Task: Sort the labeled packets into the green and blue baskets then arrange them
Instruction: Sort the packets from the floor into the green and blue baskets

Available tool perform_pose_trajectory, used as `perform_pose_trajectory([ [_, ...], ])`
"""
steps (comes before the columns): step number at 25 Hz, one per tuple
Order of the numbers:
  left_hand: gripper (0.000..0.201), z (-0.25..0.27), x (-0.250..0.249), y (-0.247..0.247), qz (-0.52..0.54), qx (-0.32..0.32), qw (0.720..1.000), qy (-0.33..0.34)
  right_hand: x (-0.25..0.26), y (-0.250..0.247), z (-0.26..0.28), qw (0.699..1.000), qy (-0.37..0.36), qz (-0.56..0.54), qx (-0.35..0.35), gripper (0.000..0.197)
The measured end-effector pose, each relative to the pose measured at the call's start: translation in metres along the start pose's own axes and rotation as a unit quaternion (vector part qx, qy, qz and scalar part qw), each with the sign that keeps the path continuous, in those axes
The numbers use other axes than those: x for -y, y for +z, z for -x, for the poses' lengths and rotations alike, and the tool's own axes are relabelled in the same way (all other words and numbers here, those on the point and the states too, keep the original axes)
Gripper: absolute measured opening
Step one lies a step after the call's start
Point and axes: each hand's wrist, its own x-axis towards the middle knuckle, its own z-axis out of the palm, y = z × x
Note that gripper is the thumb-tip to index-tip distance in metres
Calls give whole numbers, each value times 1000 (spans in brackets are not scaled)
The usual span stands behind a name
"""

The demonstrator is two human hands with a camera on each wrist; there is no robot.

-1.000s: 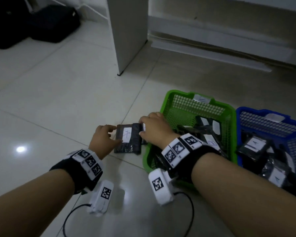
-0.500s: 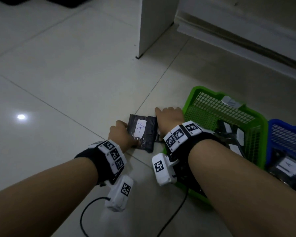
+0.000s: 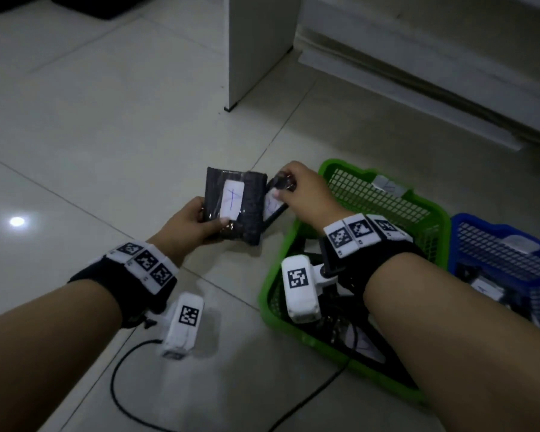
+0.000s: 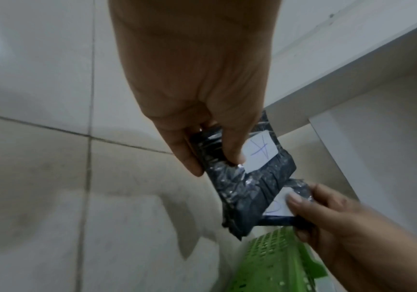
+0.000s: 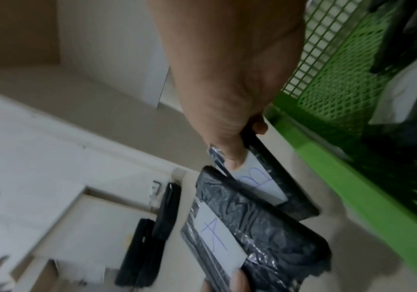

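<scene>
My left hand (image 3: 197,222) grips a black packet (image 3: 250,201) with a white label marked A (image 4: 260,152), held above the floor, thumb on the label's lower end. Just right of it, my right hand (image 3: 303,194) pinches a second black packet (image 3: 273,207) whose label reads B (image 5: 255,179); the A packet partly overlaps it. The green basket (image 3: 434,219) stands right of both hands with several black labeled packets inside. The blue basket (image 3: 468,226) sits beyond it at the right edge, also holding labeled packets.
A white furniture leg (image 3: 256,48) stands on the tiled floor behind the hands, with a white baseboard ledge (image 3: 412,98) to its right. Black cables (image 3: 119,378) trail from the wrist cameras across the floor near me. Dark bags (image 3: 85,4) lie far left.
Both packets have come up off the floor: the left hand lifted the A packet, and the right hand now pinches the B packet beside it. The view has shifted slightly.
</scene>
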Motion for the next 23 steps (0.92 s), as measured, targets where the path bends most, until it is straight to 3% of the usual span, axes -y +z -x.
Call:
perform_pose_trajectory([
  [2, 37, 3, -19, 14, 67, 24, 997, 5, -10, -22, 7, 983, 45, -155, -84, 26],
  [4, 36, 7, -34, 34, 105, 49, 993, 15, -25, -45, 17, 947, 96, -253, -174, 27],
  [6, 37, 12, -44, 57, 125, 75, 989, 15, -49, -61, 29, 909, 162, -285, -259, 27],
  [8, 38, 19, -49, 80, 130, 105, 986, 6, -74, -67, 44, 878, 230, -294, -299, 30],
  [12, 40, 30, -46, 105, 124, 138, 982, -19, -105, -57, 57, 888, 297, -271, -224, 33],
  [17, 36, 37, -42, 105, 46, 146, 987, -37, -109, -58, 61, 955, 247, -114, -115, 51],
  [23, 29, 35, -97, 144, -144, 124, 982, -7, -90, -131, 133, 988, 154, 27, 1, 25],
])
